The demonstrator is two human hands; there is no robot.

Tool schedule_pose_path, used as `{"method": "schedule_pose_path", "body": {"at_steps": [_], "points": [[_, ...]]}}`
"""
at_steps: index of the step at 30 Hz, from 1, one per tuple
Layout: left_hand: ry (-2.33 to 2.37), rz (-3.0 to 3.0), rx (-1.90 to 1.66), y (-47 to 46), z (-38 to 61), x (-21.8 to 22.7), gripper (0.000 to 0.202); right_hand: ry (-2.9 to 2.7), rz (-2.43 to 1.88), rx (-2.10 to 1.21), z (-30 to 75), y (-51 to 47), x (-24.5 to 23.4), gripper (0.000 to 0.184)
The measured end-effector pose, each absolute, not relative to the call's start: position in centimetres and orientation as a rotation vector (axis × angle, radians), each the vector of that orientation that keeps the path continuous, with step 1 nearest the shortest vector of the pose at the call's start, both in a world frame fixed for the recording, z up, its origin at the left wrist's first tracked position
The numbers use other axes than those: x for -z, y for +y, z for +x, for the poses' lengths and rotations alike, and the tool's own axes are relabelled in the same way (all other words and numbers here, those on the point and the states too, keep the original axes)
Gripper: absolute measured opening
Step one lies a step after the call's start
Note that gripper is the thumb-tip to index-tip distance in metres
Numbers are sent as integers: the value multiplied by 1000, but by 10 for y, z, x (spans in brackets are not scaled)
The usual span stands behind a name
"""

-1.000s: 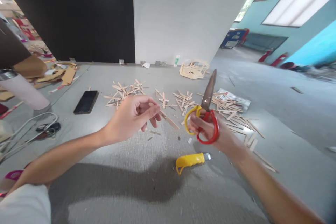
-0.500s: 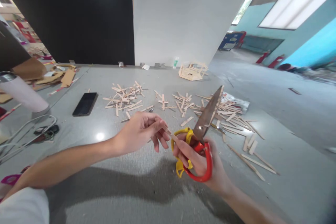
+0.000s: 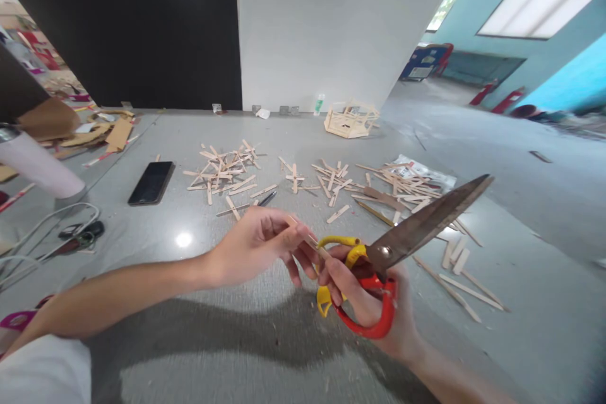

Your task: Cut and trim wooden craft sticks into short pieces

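My left hand (image 3: 258, 246) pinches a thin wooden stick (image 3: 310, 241) between thumb and fingers at centre frame. My right hand (image 3: 367, 300) is closed on the red and yellow handles of large scissors (image 3: 416, 230), whose dark blades are closed and point up to the right. The fingertips of my right hand touch the free end of the stick. A yellow-handled knife (image 3: 323, 300) lies on the grey floor just under both hands, mostly hidden by them.
Loose wooden sticks (image 3: 227, 173) lie scattered across the floor, some on a plastic bag (image 3: 423, 172). A black phone (image 3: 151, 182) lies left. A stick-built frame (image 3: 350, 121) stands by the white wall. Cardboard scraps (image 3: 106, 132), cables (image 3: 47, 233) and a pale cylinder (image 3: 38, 164) crowd the left.
Both hands came closer to me and together. The scissors tipped from pointing up to pointing right, and my right fingertips now touch the stick.
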State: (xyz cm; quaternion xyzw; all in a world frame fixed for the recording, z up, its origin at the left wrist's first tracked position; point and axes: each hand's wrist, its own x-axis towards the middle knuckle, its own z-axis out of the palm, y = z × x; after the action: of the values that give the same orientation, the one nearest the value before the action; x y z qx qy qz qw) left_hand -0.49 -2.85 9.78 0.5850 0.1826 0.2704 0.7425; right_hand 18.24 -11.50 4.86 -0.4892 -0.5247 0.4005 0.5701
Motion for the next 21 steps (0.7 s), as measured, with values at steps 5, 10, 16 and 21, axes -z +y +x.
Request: {"method": "schedule_pose_path", "body": {"at_steps": [5, 10, 16, 21], "points": [[461, 1324, -569, -32, 0, -89, 41, -1139, -1160, -1013, 172, -114, -60, 35], [538, 1411, -667, -34, 1, -90, 44, -1155, -1073, -1140, 177, -118, -45, 43], [553, 1358, -755, -42, -5, -104, 39, -1310, -1015, -1238, 189, -124, -18, 53], [598, 1367, -785, -51, -9, -111, 75, -1506, -1002, -1269, 188, -126, -29, 53]]}}
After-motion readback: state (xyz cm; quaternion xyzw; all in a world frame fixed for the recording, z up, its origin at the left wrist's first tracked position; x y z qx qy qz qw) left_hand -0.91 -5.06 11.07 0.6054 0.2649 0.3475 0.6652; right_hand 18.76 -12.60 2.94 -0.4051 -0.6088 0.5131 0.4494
